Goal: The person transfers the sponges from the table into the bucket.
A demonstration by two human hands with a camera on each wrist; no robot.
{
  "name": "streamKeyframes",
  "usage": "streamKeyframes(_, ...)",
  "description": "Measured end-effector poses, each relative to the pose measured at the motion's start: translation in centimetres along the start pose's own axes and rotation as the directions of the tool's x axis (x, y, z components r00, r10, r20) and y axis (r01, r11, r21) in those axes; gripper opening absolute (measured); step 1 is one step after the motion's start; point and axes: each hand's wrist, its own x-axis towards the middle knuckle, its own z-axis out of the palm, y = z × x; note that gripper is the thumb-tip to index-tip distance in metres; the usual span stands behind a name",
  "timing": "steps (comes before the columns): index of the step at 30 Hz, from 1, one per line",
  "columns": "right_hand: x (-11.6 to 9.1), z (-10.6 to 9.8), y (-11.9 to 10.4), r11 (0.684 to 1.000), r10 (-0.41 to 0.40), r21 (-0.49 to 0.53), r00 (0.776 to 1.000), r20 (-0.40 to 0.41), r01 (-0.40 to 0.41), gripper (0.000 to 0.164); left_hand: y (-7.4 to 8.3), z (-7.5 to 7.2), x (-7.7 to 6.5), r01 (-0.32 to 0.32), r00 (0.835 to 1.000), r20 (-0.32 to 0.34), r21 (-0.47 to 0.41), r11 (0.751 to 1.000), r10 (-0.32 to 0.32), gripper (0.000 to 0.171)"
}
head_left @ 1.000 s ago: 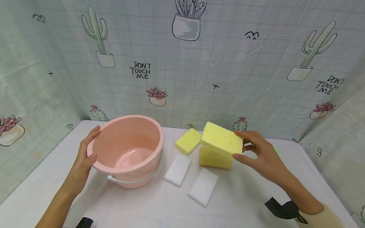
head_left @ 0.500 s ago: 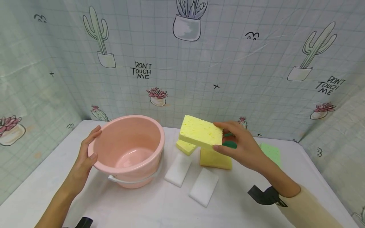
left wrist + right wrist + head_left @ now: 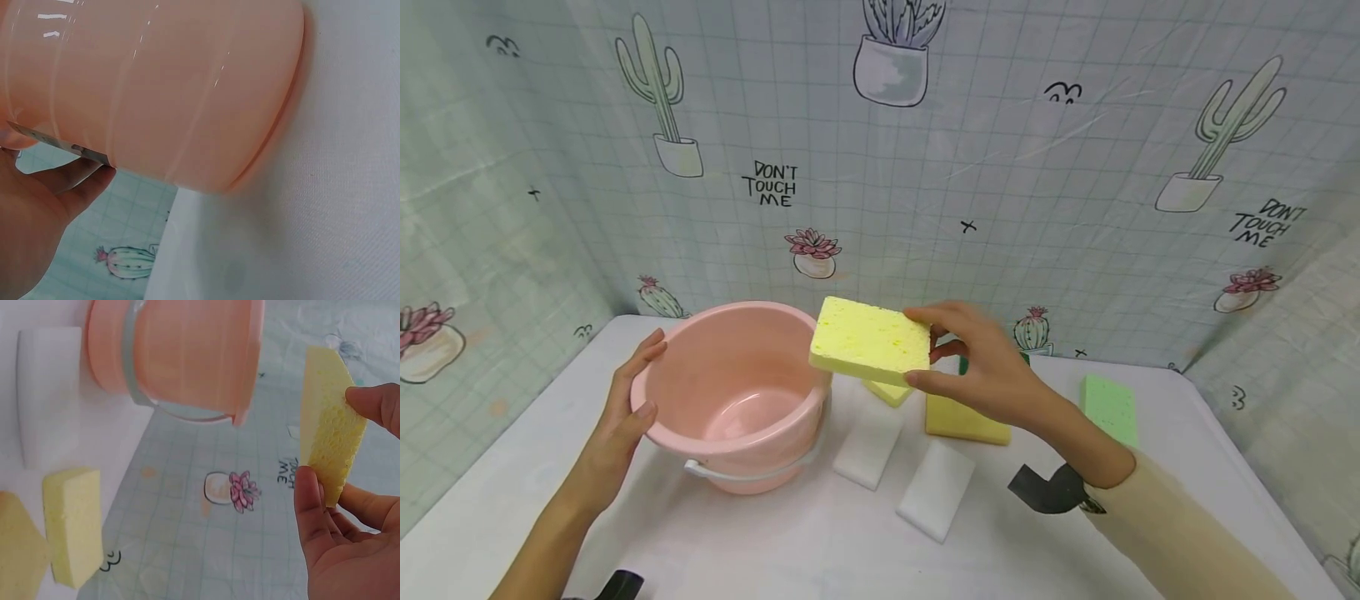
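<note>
My right hand (image 3: pixel 992 367) pinches a bright yellow sponge (image 3: pixel 868 337) by its right end, between thumb and fingers. The sponge is held in the air, its left corner overlapping the right rim of the pink bucket (image 3: pixel 730 454) in the head view. In the right wrist view the sponge (image 3: pixel 334 425) is seen edge-on, apart from the bucket (image 3: pixel 200 356). My left hand (image 3: pixel 613 421) grips the bucket at its left side, thumb at the rim. The left wrist view has the fingers against the bucket's wall (image 3: pixel 175 94). Inside, the visible bucket floor is bare.
Two white sponges (image 3: pixel 936 492) lie right of the bucket on the white table (image 3: pixel 760 550). Behind them are a darker yellow sponge (image 3: pixel 966 421) and a partly hidden yellow one (image 3: pixel 887 393). A green sponge (image 3: pixel 1108 408) lies farther right. A cactus-print sheet (image 3: pixel 880 183) hangs behind.
My right hand has carried the yellow sponge leftward from above the other sponges to the bucket's right rim. More of the green sponge shows now. The left hand and bucket stay put.
</note>
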Motion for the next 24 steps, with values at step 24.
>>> streamKeyframes(24, 6.1, 6.1, -3.0, 0.998, -0.065, 0.002, 0.984, 0.166, 0.066, 0.062, 0.5, 0.3, 0.1, 0.126, 0.992, -0.053, 0.164, 0.978, -0.118, 0.058)
